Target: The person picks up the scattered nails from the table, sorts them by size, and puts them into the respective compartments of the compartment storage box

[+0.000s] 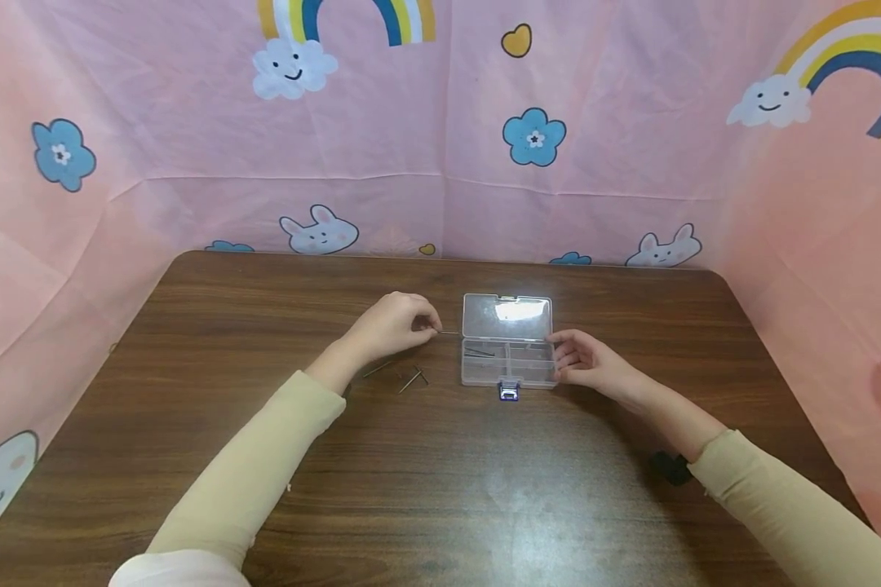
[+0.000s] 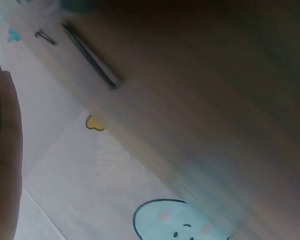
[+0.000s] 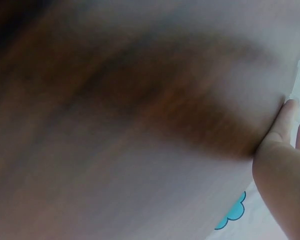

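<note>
My left hand (image 1: 392, 326) pinches a thin metal nail (image 1: 449, 333) between thumb and fingertips, its free end pointing right towards the box. To the right, a clear plastic compartment box (image 1: 484, 374) lies with its lid (image 1: 488, 316) raised at the back. Several dark nails (image 1: 479, 353) lie in its back left compartment. My right hand (image 1: 595, 364) grips the box's right side, thumb near the front corner and fingers further back. More loose nails (image 1: 412, 380) lie on the table by my left wrist. Both wrist views are blurred and show little of the grips.
The brown wooden table (image 1: 382, 489) reaches back to a pink patterned cloth (image 1: 382, 139). A blue-edged clasp (image 1: 509, 392) sticks out from the box's front. A small black object (image 1: 671, 468) lies under my right forearm.
</note>
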Demonstrator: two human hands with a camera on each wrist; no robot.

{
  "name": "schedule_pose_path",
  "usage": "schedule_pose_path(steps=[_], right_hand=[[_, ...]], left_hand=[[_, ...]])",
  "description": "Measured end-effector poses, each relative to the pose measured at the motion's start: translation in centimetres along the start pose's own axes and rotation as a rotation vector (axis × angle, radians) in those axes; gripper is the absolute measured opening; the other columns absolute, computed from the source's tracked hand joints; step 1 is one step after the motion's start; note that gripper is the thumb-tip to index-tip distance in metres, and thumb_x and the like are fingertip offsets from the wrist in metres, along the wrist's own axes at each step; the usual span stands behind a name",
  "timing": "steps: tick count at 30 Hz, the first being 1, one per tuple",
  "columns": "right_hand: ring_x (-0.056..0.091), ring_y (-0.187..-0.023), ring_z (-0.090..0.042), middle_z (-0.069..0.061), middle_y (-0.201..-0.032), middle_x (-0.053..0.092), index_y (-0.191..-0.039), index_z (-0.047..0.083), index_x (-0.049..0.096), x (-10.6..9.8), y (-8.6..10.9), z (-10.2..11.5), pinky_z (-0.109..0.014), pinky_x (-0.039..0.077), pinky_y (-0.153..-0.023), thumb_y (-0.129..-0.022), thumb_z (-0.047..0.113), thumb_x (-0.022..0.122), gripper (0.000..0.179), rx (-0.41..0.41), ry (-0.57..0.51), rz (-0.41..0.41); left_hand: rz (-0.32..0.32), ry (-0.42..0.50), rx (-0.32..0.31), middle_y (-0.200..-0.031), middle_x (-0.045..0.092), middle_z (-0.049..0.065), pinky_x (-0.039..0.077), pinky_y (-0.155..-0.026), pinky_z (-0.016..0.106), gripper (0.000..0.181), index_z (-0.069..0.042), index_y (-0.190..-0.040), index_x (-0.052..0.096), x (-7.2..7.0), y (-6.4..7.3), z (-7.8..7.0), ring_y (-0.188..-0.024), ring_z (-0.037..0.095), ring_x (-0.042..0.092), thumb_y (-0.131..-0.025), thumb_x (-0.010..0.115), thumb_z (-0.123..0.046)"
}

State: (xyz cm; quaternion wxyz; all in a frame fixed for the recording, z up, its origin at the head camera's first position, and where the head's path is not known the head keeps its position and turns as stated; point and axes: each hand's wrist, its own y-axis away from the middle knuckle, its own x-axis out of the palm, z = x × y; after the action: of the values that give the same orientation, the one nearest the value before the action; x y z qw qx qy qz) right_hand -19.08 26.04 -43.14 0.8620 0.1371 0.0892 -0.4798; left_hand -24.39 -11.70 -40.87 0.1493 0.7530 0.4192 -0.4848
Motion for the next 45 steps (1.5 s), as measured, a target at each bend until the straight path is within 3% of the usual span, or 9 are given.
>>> schedule_pose_path(steps=[13,24,35,45], right_hand=[[0.059,-0.103,-0.01,-0.015,-0.117,0.054,-0.148,-0.014,0.039,0.0,0.0,-0.1,-0.014,0.055,-0.091,-0.099,-0.008,0.063,0.055,-0.015,-0.004,0.003],[0.058,-0.105,-0.009,-0.019,-0.12,0.053,-0.15,-0.012,0.039,-0.1,-0.2,-0.1,-0.014,0.055,-0.091,-0.1,-0.007,0.063,0.055,0.003,-0.004,-0.005],[0.058,-0.104,-0.009,-0.017,-0.119,0.053,-0.149,-0.013,0.038,0.0,-0.1,0.1,-0.014,0.055,-0.091,-0.1,-0.007,0.062,0.055,-0.005,-0.008,0.003],[0.058,-0.105,-0.01,-0.019,-0.12,0.053,-0.15,-0.013,0.038,0.1,-0.1,0.2,-0.014,0.055,-0.091,-0.1,-0.007,0.062,0.056,-0.002,-0.014,0.0]], left_hand=[[0.011,0.014,0.037,-0.101,0.079,0.003,0.06,-0.083,0.03,0.008,-0.009,-0.097,0.081,1.4,-1.9,-2.0,-0.088,0.015,0.069,-0.095,0.075,-0.004],[0.028,-0.011,0.094,-0.095,0.078,0.001,0.059,-0.081,0.027,0.008,-0.01,-0.095,0.08,2.5,-3.3,-3.3,-0.085,0.013,0.066,-0.095,0.074,-0.005],[0.1,-0.105,0.107,-0.096,0.078,0.0,0.059,-0.084,0.029,0.009,-0.012,-0.097,0.081,3.0,-3.5,-4.3,-0.086,0.012,0.067,-0.095,0.074,-0.006],[0.081,-0.128,0.146,-0.096,0.078,0.0,0.059,-0.084,0.028,0.005,-0.013,-0.096,0.08,3.2,-3.4,-4.0,-0.086,0.012,0.067,-0.095,0.077,-0.01]])
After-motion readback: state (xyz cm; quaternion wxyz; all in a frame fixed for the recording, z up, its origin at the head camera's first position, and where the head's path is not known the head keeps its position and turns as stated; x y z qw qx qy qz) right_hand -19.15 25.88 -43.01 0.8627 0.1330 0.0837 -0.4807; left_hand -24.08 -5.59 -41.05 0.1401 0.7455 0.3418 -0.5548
